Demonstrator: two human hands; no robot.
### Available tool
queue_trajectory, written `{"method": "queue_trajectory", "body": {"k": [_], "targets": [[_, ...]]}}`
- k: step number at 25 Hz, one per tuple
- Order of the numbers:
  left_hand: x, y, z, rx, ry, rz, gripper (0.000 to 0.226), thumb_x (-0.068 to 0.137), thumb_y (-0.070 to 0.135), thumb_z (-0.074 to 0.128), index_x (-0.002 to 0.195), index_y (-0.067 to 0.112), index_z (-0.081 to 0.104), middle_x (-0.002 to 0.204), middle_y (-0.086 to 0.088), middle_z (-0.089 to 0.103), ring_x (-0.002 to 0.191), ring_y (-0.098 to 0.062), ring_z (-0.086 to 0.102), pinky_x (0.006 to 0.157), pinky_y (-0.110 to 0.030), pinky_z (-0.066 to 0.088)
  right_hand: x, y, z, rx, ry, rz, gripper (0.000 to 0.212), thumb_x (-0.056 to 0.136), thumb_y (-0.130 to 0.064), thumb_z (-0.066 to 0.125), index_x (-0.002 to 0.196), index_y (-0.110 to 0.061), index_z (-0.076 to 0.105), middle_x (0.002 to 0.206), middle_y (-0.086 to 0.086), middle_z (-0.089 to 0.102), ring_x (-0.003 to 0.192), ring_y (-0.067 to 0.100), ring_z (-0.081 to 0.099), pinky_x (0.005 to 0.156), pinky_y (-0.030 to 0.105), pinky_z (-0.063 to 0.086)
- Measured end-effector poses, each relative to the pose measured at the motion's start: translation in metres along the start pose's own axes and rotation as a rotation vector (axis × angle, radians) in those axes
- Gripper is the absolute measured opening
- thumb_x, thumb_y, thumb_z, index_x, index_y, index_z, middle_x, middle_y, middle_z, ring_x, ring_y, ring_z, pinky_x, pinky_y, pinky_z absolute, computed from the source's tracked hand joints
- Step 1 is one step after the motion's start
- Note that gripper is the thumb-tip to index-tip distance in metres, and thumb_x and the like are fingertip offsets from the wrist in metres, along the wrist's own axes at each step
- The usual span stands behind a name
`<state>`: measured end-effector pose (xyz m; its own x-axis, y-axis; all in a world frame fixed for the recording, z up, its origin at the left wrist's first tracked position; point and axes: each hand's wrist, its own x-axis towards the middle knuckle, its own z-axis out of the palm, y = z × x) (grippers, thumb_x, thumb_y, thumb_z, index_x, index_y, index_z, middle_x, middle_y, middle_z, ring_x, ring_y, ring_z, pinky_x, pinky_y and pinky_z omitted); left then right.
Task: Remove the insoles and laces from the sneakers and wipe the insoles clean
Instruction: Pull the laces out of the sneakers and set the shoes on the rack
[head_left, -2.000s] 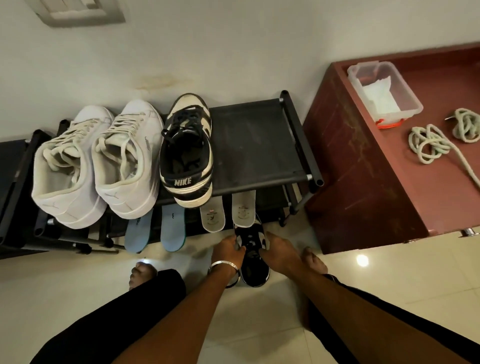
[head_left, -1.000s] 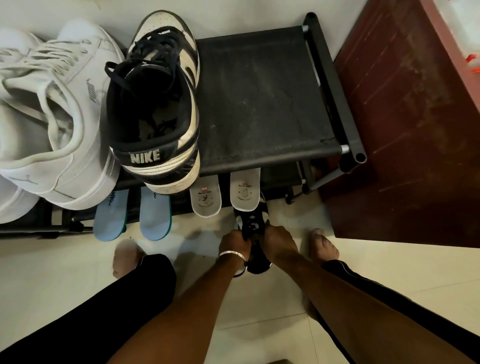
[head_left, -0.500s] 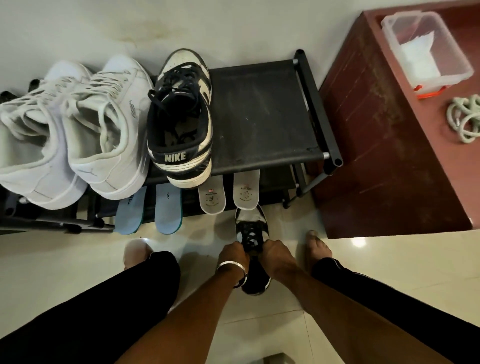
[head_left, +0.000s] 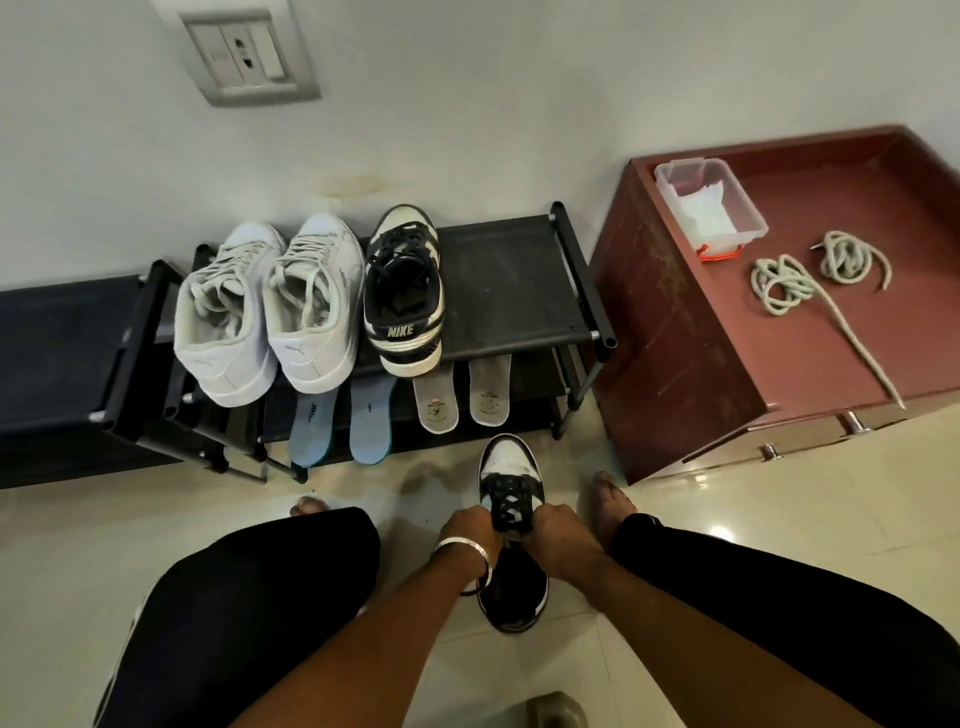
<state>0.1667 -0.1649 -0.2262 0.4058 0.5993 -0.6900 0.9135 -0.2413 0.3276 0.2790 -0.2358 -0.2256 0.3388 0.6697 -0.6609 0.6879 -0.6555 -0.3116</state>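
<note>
A black-and-white sneaker (head_left: 508, 462) with black laces stands on the floor between my knees, toe towards the rack. My left hand (head_left: 470, 530) and my right hand (head_left: 558, 535) grip it on either side at the laced throat, fingers curled in. Its twin (head_left: 404, 291) sits on the black shoe rack (head_left: 509, 280) beside two white sneakers (head_left: 270, 306). On the lower shelf lean two blue insoles (head_left: 337, 423) and two grey insoles (head_left: 462, 392). Two coiled white laces (head_left: 810, 275) lie on the red cabinet (head_left: 685, 353).
A clear plastic box (head_left: 709, 208) holding white wipes stands at the back of the cabinet top. A wall socket (head_left: 244, 52) is above the rack. My bare feet (head_left: 613, 493) rest on the glossy tiled floor either side of the sneaker.
My view has pulled back and up, so the cabinet top and the wall socket show. Both hands stay on the floor sneaker's laces, and the shoe sits a little nearer to me.
</note>
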Motion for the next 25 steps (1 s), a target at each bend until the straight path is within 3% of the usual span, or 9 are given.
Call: {"method": "queue_trajectory", "body": {"k": [5, 8, 10, 16, 18, 21, 25], "targets": [[-0.036, 0.019, -0.032, 0.048, 0.047, 0.08, 0.03, 0.094, 0.013, 0.046, 0.119, 0.003, 0.059, 0.118, -0.019, 0.064, 0.108, -0.035, 0.061, 0.086, -0.035, 0.047, -0.035, -0.012, -0.033, 0.008, 0.054, -0.033, 0.022, 0.086, -0.02, 0.057, 0.098, -0.004, 0.067, 0.105, 0.016, 0.07, 0.094, 0.031, 0.066, 0.071, 0.029, 0.047], [-0.058, 0.031, -0.048, 0.047, 0.08, 0.125, 0.034, 0.094, 0.013, 0.047, 0.125, 0.003, 0.056, 0.122, -0.02, 0.062, 0.112, -0.035, 0.059, 0.088, -0.035, 0.046, -0.057, -0.016, -0.055, -0.034, 0.1, -0.022, 0.026, 0.09, -0.023, 0.056, 0.109, -0.007, 0.065, 0.113, 0.01, 0.067, 0.103, 0.028, 0.064, 0.082, 0.029, 0.049], [-0.073, 0.038, -0.062, 0.052, 0.104, 0.14, 0.033, 0.094, 0.015, 0.048, 0.124, 0.004, 0.057, 0.122, -0.018, 0.063, 0.112, -0.034, 0.059, 0.088, -0.034, 0.046, -0.066, -0.018, -0.067, -0.034, 0.112, -0.026, 0.029, 0.089, -0.023, 0.057, 0.112, -0.006, 0.064, 0.114, 0.013, 0.067, 0.104, 0.029, 0.064, 0.081, 0.029, 0.049], [-0.106, 0.053, -0.102, 0.062, 0.141, 0.136, 0.027, 0.091, 0.022, 0.054, 0.108, 0.005, 0.064, 0.111, -0.017, 0.067, 0.103, -0.032, 0.063, 0.082, -0.033, 0.05, -0.097, -0.039, -0.111, -0.048, 0.148, -0.071, 0.021, 0.087, -0.021, 0.062, 0.098, -0.004, 0.067, 0.094, 0.014, 0.067, 0.082, 0.027, 0.065, 0.062, 0.023, 0.043], [-0.111, 0.06, -0.116, 0.077, 0.161, 0.154, 0.027, 0.091, 0.022, 0.054, 0.107, 0.003, 0.064, 0.11, -0.018, 0.067, 0.101, -0.032, 0.064, 0.082, -0.034, 0.051, -0.104, -0.046, -0.127, -0.056, 0.185, -0.089, 0.019, 0.086, -0.022, 0.063, 0.095, -0.006, 0.067, 0.086, 0.01, 0.064, 0.073, 0.023, 0.06, 0.061, 0.024, 0.045], [-0.115, 0.069, -0.139, 0.088, 0.198, 0.166, 0.029, 0.091, 0.023, 0.054, 0.106, 0.001, 0.065, 0.109, -0.018, 0.067, 0.1, -0.032, 0.064, 0.082, -0.034, 0.05, -0.106, -0.055, -0.152, -0.104, 0.243, -0.13, 0.016, 0.085, -0.023, 0.062, 0.088, -0.008, 0.065, 0.092, 0.013, 0.067, 0.077, 0.025, 0.06, 0.064, 0.025, 0.043], [-0.111, 0.083, -0.172, 0.076, 0.249, 0.182, 0.027, 0.089, 0.024, 0.054, 0.099, 0.001, 0.066, 0.104, -0.018, 0.069, 0.095, -0.033, 0.065, 0.07, -0.031, 0.045, -0.102, -0.068, -0.189, -0.142, 0.304, -0.18, 0.013, 0.085, -0.024, 0.063, 0.081, -0.013, 0.057, 0.082, 0.008, 0.059, 0.075, 0.024, 0.057, 0.065, 0.025, 0.042]]}}
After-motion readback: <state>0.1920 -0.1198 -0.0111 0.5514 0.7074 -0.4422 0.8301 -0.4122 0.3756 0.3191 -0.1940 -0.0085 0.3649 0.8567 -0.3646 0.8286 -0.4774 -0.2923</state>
